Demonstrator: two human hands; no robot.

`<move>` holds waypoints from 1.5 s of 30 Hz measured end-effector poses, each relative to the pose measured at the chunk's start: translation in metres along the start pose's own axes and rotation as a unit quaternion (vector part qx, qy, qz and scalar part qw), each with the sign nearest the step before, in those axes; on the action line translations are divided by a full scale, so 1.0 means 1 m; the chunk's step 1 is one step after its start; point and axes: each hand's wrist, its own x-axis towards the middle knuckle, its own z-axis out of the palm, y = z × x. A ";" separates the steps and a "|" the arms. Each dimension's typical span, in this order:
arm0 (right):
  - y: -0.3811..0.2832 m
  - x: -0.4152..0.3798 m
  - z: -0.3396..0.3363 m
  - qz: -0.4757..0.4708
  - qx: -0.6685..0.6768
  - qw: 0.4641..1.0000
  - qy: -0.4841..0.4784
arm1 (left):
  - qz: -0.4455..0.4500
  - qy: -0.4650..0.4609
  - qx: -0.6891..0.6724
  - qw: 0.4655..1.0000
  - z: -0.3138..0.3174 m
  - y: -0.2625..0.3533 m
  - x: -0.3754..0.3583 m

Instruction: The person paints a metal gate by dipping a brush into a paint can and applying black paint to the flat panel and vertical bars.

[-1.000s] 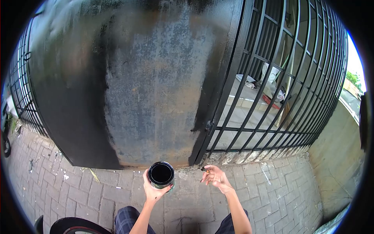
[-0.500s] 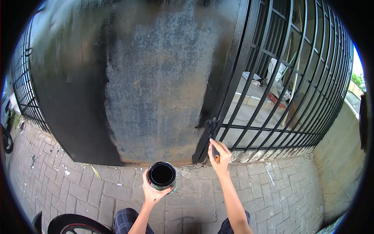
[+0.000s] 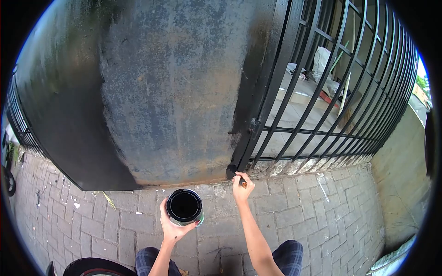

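My left hand (image 3: 174,226) is wrapped round an open paint can (image 3: 200,220) with black paint (image 3: 184,205) inside, held upright above the paving. In my right hand (image 3: 242,187) is a paintbrush (image 3: 243,183) with an orange-tipped handle. Its dark bristles are against the lower right corner of a metal gate panel (image 3: 175,101). Black paint covers the panel's left side and a strip along its right edge. The middle still shows a worn grey-blue surface with rust-brown patches.
To the right, black bars (image 3: 317,87) form a fence on a low stone base (image 3: 299,166). Behind it are a white sack (image 3: 321,63) and a broom (image 3: 346,118). A wheel (image 3: 94,267) is at the lower left, on brick paving (image 3: 221,239). A wall (image 3: 398,170) stands at the right.
The brush in my right hand has moved down along the panel's right edge to its bottom corner. My left hand and the can have shifted slightly left in view.
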 end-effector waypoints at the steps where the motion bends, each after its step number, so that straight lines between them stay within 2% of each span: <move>1: -0.004 -0.002 -0.004 0.040 0.007 0.999 -0.011 | 0.000 0.001 -0.003 1.000 0.001 0.000 0.000; 4: -0.101 0.059 0.014 -0.067 0.146 0.986 0.052 | 0.000 0.003 -0.003 1.000 0.004 0.004 0.001; 6: -0.152 0.093 0.021 -0.092 0.212 0.968 0.095 | 0.001 0.000 0.007 1.000 0.005 0.008 0.001; 8: -0.157 0.107 0.024 -0.148 0.184 0.965 0.115 | 0.010 0.006 0.018 1.000 0.005 0.012 0.002; 10: -0.130 0.088 0.026 -0.205 0.161 0.955 0.140 | 0.018 0.012 0.022 1.000 0.005 0.016 0.004; 12: -0.073 0.053 0.026 -0.117 0.108 0.980 0.116 | 0.013 0.026 0.020 0.999 0.006 0.019 0.008; 13: -0.037 0.031 0.022 -0.119 0.072 0.987 0.084 | 0.004 0.027 0.020 0.999 0.005 0.020 0.002; 16: 0.008 -0.018 0.011 0.087 0.070 0.992 0.062 | 0.011 0.048 -0.011 0.999 0.007 0.015 0.002; 18: -0.004 -0.014 0.008 0.102 0.074 0.990 0.060 | 0.002 0.051 -0.015 0.999 0.007 0.017 0.004; 19: -0.008 -0.003 0.010 0.080 0.135 0.986 0.064 | -0.005 0.051 -0.018 0.999 0.008 0.018 0.003; 20: -0.033 0.018 0.016 0.058 0.194 0.977 0.068 | -0.010 0.047 -0.023 0.999 0.010 0.021 0.003; 22: -0.096 0.066 0.023 0.022 0.218 0.972 0.085 | -0.021 0.043 -0.032 0.998 0.012 0.026 0.006; 24: -0.148 0.096 0.025 -0.054 0.279 0.953 0.102 | 0.001 0.033 -0.016 0.999 0.013 0.013 0.005; 27: -0.149 0.100 0.028 -0.133 0.276 0.943 0.133 | 0.012 0.025 0.007 1.000 0.010 0.009 0.006; 31: -0.042 0.035 0.033 -0.050 0.183 0.974 0.122 | 0.003 0.035 -0.009 0.999 0.009 0.009 0.005; 33: -0.009 0.006 0.030 0.011 0.146 0.983 0.109 | 0.010 0.041 -0.020 0.999 0.008 0.008 0.007; 35: -0.005 -0.010 0.019 0.079 0.127 0.984 0.097 | -0.004 0.036 -0.033 0.999 0.008 0.004 0.005; 38: -0.060 0.023 0.018 0.095 0.178 0.977 0.072 | -0.006 0.042 -0.029 0.999 0.008 0.005 0.009; 40: -0.127 0.069 0.025 -0.017 0.229 0.969 0.093 | -0.013 0.047 -0.020 0.999 0.007 0.004 0.010; 42: -0.175 0.107 0.029 -0.072 0.277 0.951 0.115 | -0.027 0.048 -0.012 0.998 0.006 0.001 0.009; 44: -0.187 0.119 0.032 -0.160 0.283 0.937 0.124 | -0.011 0.051 -0.016 0.999 0.006 0.004 0.012; 45: -0.173 0.114 0.032 -0.145 0.269 0.945 0.115 | -0.004 0.051 -0.018 0.999 0.005 0.006 0.011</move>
